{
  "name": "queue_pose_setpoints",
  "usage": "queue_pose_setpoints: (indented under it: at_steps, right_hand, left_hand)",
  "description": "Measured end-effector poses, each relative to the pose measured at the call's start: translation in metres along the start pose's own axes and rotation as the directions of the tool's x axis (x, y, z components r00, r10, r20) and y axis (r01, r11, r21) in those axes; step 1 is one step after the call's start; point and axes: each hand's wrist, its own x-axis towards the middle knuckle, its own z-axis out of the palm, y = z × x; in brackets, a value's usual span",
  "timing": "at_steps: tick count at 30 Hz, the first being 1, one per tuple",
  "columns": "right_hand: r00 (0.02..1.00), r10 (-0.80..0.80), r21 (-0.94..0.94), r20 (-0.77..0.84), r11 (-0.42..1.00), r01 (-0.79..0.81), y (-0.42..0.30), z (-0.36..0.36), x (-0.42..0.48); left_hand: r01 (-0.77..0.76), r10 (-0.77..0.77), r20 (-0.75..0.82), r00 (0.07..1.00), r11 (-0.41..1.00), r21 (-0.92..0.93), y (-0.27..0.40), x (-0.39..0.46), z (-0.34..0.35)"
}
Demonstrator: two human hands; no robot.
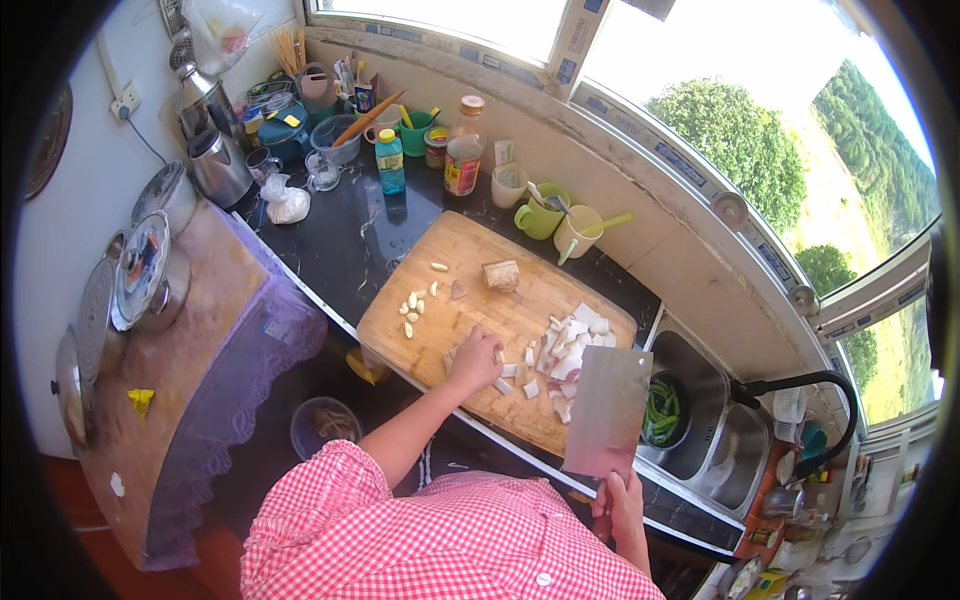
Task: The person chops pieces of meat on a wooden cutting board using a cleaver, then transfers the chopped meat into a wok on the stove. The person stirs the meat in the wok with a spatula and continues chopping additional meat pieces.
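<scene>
My left hand rests low over the wooden cutting board, its fingers curled at small pale cut pieces; whether it grips one is hidden. My right hand holds a cleaver by its handle, the broad blade raised flat to view over the board's right edge. Sliced pieces of fatty pork lie heaped on the board's right part, with several small cut pieces beside my left hand. Peeled garlic cloves lie at the left, and a brown chunk of root sits near the far edge.
A double steel sink on the right holds a bowl of green peppers. Cups, a blue-green bottle and a sauce bottle line the wall. Pots stand on a cloth-edged table at left. A bin is below.
</scene>
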Motion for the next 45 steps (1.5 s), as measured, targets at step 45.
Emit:
queue_pose_setpoints:
  at_steps: [45]
  right_hand:
    - [0.872, -0.023, 0.150, -0.489, 0.982, 0.111, -0.001, 0.118, -0.008]
  left_hand:
    - [-0.331, 0.194, 0.378, 0.905, 0.880, 0.342, 0.001, 0.155, -0.061]
